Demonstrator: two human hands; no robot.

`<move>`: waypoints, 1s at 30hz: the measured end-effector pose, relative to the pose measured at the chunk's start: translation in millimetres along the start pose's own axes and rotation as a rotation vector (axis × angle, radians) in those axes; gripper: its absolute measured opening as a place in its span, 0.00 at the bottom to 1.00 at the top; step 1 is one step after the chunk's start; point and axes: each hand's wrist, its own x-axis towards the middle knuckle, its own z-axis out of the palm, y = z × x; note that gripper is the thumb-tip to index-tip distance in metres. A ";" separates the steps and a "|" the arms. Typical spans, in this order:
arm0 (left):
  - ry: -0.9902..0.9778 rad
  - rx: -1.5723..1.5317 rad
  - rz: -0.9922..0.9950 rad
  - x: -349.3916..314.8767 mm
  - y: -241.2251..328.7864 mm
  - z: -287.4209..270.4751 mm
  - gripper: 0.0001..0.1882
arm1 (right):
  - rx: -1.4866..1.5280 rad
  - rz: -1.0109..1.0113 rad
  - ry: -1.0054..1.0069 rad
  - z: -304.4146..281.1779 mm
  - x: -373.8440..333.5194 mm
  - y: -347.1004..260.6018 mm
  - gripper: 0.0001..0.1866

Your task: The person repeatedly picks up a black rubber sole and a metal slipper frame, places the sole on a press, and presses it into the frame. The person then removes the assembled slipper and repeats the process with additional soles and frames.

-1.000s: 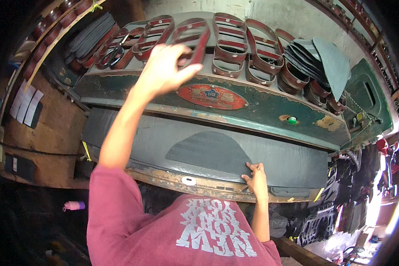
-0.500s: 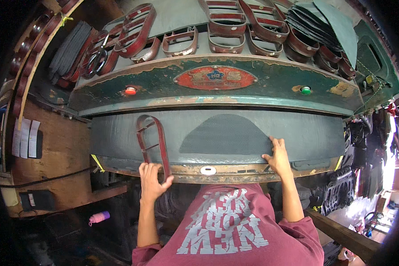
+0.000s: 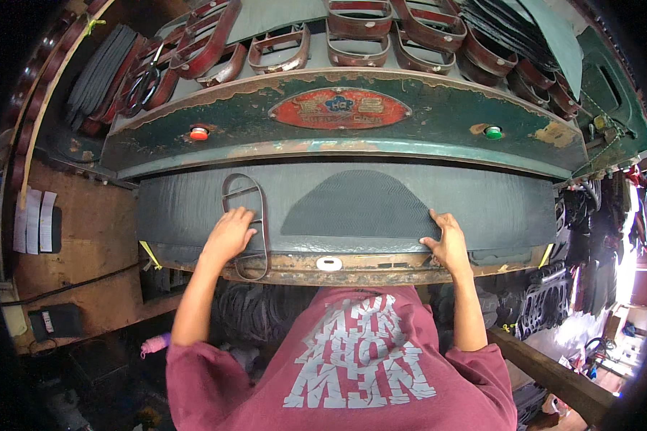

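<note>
**Now the metal frame lies on the press bed**

Since a second ago we see a clear change: our left hand (image 3: 228, 234), which was reaching up to the top shelf, has come down, and the looped metal frame (image 3: 246, 224) now lies flat on the grey sheet (image 3: 187, 208), left of centre in the picture. The left grip rests spread on the frame, pressing it down rather than pinching it. Our right hand (image 3: 449, 243) has kept its place, fingers spread on the dark patterned piece (image 3: 359, 205) at its lower right corner.

Counting: one frame on the bed, one patterned piece, one red button (image 3: 199, 133), one green button (image 3: 493, 132), and a good dozen spare frames (image 3: 352, 32) along the top.
</note>
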 end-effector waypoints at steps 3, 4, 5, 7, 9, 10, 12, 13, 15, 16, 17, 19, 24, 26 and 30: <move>-0.204 0.152 0.164 28.0 -11.8 -3.5 0.11 | -0.014 0.005 -0.009 -2.4 -0.1 -0.6 0.41; -0.212 0.162 0.129 32.3 -12.2 -9.3 0.11 | -0.008 0.013 -0.017 -2.6 0.0 -0.4 0.41; -0.237 0.160 0.110 35.3 -10.5 -17.5 0.11 | 0.012 0.004 0.000 -3.1 -0.1 0.5 0.40; -0.223 0.132 0.073 42.2 2.3 -34.3 0.12 | 0.003 0.005 0.016 -2.3 0.1 2.2 0.40; -0.135 0.083 -0.005 48.2 24.6 -51.6 0.13 | 0.031 0.030 0.020 -0.6 -0.3 2.8 0.38; -0.030 -0.072 0.001 53.4 41.4 -54.7 0.15 | 0.034 0.032 0.048 0.3 -1.5 2.4 0.38; 0.048 -0.318 -0.048 65.9 79.1 -52.0 0.16 | 0.034 0.028 0.059 1.5 -2.1 1.5 0.39; 0.089 -0.347 -0.080 74.9 100.8 -45.3 0.17 | 0.036 0.043 0.050 1.8 -2.5 0.8 0.39; 0.136 -0.348 -0.166 95.4 141.7 -28.4 0.18 | 0.052 0.059 0.060 1.5 -2.6 -0.2 0.40; 0.175 -0.306 -0.192 105.1 159.3 -19.6 0.18 | 0.042 0.056 0.052 1.0 -2.4 -0.3 0.40; 0.156 -0.341 -0.229 116.4 173.4 -11.5 0.18 | 0.034 0.062 0.040 0.9 -2.1 -0.5 0.40; 0.180 -0.372 -0.250 136.2 193.8 3.2 0.20 | 0.027 0.068 0.024 0.3 -1.3 0.2 0.40; 0.131 -0.397 -0.323 161.4 213.9 36.4 0.19 | 0.041 0.080 0.011 0.5 0.6 2.5 0.40; 0.078 -0.412 -0.342 158.3 213.7 43.0 0.19 | 0.045 0.076 0.007 0.4 0.8 1.7 0.40; 0.266 -0.460 -0.210 129.3 194.2 30.7 0.17 | -0.001 0.029 0.052 -1.0 1.1 -1.7 0.41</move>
